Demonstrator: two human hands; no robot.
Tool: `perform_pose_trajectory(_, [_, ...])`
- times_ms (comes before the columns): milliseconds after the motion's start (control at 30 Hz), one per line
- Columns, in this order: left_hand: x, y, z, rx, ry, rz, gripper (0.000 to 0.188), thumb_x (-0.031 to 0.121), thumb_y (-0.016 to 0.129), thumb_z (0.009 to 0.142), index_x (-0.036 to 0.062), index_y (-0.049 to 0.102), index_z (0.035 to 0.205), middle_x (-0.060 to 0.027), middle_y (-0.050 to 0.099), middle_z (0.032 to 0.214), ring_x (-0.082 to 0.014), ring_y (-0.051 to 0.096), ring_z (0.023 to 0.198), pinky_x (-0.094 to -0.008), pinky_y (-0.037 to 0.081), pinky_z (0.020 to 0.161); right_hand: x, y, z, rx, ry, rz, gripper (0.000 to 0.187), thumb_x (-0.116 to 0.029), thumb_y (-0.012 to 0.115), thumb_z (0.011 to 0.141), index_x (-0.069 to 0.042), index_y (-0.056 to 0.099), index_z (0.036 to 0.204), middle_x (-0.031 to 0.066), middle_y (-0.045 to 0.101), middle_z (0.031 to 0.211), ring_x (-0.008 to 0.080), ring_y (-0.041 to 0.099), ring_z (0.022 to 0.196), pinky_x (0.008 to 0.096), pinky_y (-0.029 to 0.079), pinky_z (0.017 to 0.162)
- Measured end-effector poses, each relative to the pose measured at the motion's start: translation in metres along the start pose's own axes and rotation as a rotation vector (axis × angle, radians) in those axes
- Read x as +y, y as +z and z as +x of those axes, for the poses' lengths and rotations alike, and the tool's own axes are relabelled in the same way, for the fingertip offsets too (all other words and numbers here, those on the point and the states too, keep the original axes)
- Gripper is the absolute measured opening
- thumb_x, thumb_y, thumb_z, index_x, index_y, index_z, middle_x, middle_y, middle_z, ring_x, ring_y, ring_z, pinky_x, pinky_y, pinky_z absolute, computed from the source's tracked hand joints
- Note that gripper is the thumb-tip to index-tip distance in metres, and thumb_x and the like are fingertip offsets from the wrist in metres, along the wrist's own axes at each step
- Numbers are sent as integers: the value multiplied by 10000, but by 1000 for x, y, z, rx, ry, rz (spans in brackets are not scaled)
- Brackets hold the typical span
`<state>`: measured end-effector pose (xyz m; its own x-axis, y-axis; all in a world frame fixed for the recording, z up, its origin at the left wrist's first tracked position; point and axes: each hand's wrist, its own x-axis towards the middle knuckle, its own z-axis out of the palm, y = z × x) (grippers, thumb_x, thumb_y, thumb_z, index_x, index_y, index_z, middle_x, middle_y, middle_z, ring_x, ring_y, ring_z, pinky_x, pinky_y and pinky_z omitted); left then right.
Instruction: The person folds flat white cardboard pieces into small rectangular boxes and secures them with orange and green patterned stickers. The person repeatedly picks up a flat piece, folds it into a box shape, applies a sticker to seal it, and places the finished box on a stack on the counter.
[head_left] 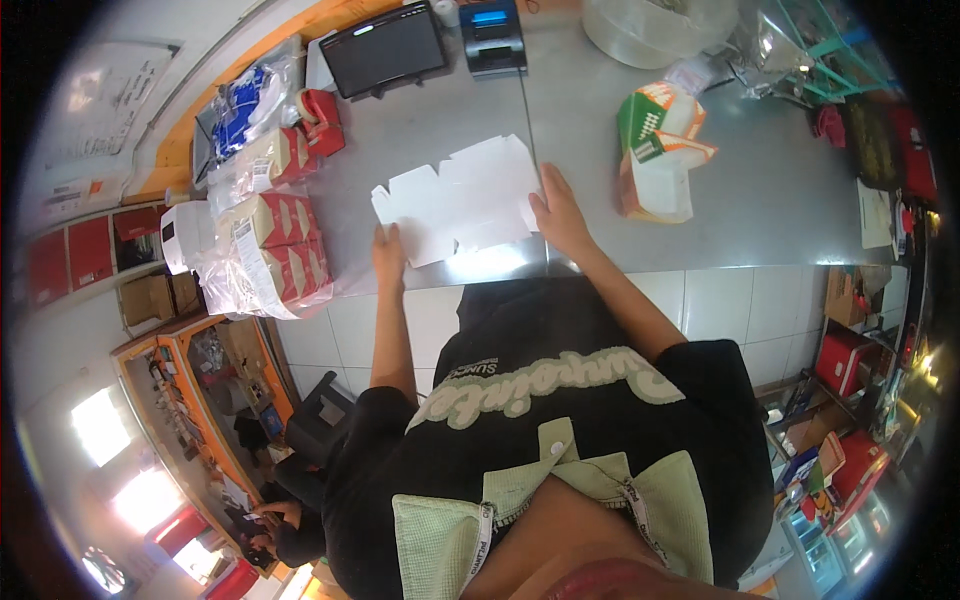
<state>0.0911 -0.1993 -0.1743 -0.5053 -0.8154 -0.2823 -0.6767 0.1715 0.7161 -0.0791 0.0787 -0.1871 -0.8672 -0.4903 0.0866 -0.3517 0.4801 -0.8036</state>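
A flat white cardboard box blank (460, 200) with notched, tabbed edges is held just above the steel table, its plain side up. My left hand (388, 245) grips its lower left corner, the fingers mostly hidden under the card. At the right edge, my right hand (562, 212) pinches it, thumb and fingers curled round the side. To the right stand folded, open-topped food boxes: a green and orange one (645, 112) and, nearer me, one with a white inside (662, 190).
Plastic-wrapped stacks of red and cream cartons (285, 235) line the table's left side, near a red tape dispenser (320, 122). At the back are a black screen (385, 50), a small printer (493, 40) and a large whitish tub (650, 30). Another person's hand (282, 512) shows lower left.
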Motion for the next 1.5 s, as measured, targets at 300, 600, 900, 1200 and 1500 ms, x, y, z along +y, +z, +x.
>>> perform_pose_trajectory(300, [42, -17, -34, -62, 171, -107, 506, 150, 566, 959, 0, 419, 1420, -261, 632, 1238, -372, 643, 1113, -426, 489, 938, -69, 10, 15, -50, 247, -93, 685, -183, 616, 893, 106, 329, 1443, 313, 426, 1453, 428, 423, 1358, 457, 351, 1128])
perform_pose_trajectory(600, [22, -27, -6, -309, -17, -458, 772, 89, 593, 939, 9, 108, 1535, -337, 535, 1340, -432, 595, 1167, -445, 445, 1034, -78, 43, 14, -1, 148, -593, 701, -187, 628, 884, 77, 318, 1455, 273, 393, 1492, 422, 404, 1368, 496, 348, 1114])
perform_pose_trajectory(900, [32, -40, -7, -220, 450, 445, 798, 149, 616, 930, 3, 137, 1552, -343, 138, 1581, -492, 361, 1345, -488, 412, 1035, -81, 76, -1, 50, 110, -522, 584, -144, 632, 889, 32, 432, 1409, 255, 435, 1470, 401, 427, 1351, 475, 374, 1092])
perform_pose_trajectory(1200, [16, -51, 16, -72, 355, -302, 100, 107, 603, 990, 8, 598, 1003, -27, 519, 625, -113, 450, 606, -256, 385, 580, -84, 37, 16, 342, 25, -345, 515, -132, 660, 882, -2, 499, 1354, 203, 547, 1353, 343, 518, 1244, 424, 410, 1041])
perform_pose_trajectory(1500, [14, -71, 38, -12, -25, -292, 288, 234, 736, 930, -14, 591, 954, -64, 596, 843, -137, 542, 777, -292, 450, 705, -96, 1, 27, 261, 182, 314, 348, -55, 646, 923, 10, 614, 1264, 91, 699, 1090, 121, 641, 953, 264, 496, 830])
